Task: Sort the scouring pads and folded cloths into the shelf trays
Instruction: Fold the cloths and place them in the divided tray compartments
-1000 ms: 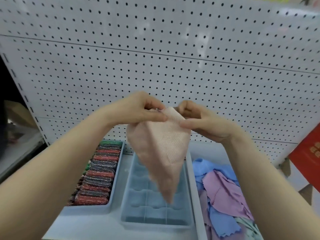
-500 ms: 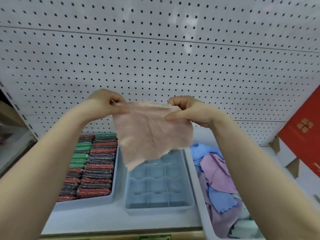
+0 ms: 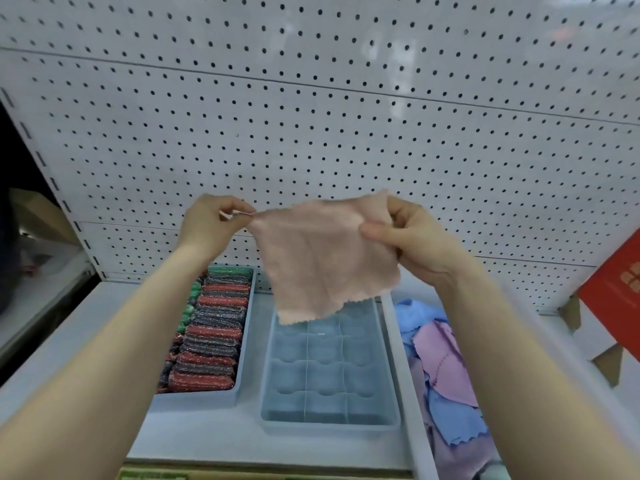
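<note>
Two hands pinch the peach cloth (image 3: pixel 323 258) above the divided tray (image 3: pixel 329 424).

We held a pink cloth (image 3: pixel 323 258) up in front of the pegboard (image 3: pixel 311 116), our left hand (image 3: pixel 211 225) pinching one top corner and our right hand (image 3: pixel 408 237) gripping the other. The cloth hung open above a divided tray (image 3: pixel 329 424). To its left a tray (image 3: pixel 242 375) held rows of red, dark and green scouring pads (image 3: pixel 211 327). To the right a bin (image 3: pixel 401 358) held loose blue and pink cloths (image 3: pixel 443 358). A red box (image 3: pixel 616 292) stood at the far right.
</note>
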The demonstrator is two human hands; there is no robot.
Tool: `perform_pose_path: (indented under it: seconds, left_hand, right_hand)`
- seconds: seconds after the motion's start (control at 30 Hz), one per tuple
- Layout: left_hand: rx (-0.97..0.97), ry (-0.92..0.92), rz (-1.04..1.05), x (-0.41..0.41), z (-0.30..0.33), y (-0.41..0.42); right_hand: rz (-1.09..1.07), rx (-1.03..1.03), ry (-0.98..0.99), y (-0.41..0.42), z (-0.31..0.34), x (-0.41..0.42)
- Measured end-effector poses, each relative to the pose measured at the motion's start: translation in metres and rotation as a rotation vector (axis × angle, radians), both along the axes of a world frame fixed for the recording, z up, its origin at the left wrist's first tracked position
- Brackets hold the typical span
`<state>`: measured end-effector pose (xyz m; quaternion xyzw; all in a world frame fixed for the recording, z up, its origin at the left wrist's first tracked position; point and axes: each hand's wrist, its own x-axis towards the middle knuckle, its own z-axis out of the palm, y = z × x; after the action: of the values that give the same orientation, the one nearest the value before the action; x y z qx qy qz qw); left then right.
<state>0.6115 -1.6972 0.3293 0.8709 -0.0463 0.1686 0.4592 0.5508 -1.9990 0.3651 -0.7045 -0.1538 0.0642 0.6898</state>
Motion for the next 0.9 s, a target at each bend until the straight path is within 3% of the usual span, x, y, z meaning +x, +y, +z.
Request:
perform_pose_path:
  seconds: [0.1, 0.17, 0.23, 0.4, 0.53, 0.77, 0.9]
  left_hand:
    - [-0.203, 0.086, -0.102, -0.008, -0.001, -0.014]
    - [-0.320, 0.148, -0.220, -0.016, 0.003, -0.026]
    - [-0.361, 0.189, -0.319, -0.024, 0.010, -0.036]
    - [-0.409, 0.229, -0.532, -0.041, 0.028, -0.042]
    - [-0.475, 0.249, -0.622, -0.049, 0.034, -0.047]
    - [-0.347, 0.199, -0.672, -0.056, 0.039, -0.049]
    - [-0.071, 0.068, -0.580, -0.062, 0.037, -0.058]
  right_hand:
    - [0.352, -0.260, -0.013, 0.025, -0.008, -0.016]
    - [0.439, -0.371, -0.039, 0.038, -0.011, -0.020]
    - [0.366, -0.382, -0.053, 0.045, -0.011, -0.018]
    - [-0.057, -0.227, -0.165, 0.054, -0.010, -0.013]
    - [-0.229, -0.132, -0.217, 0.059, -0.009, -0.011]
    - [-0.285, -0.227, -0.145, 0.053, -0.011, -0.011]
    - [-0.305, -0.206, -0.136, 0.047, -0.010, -0.011]
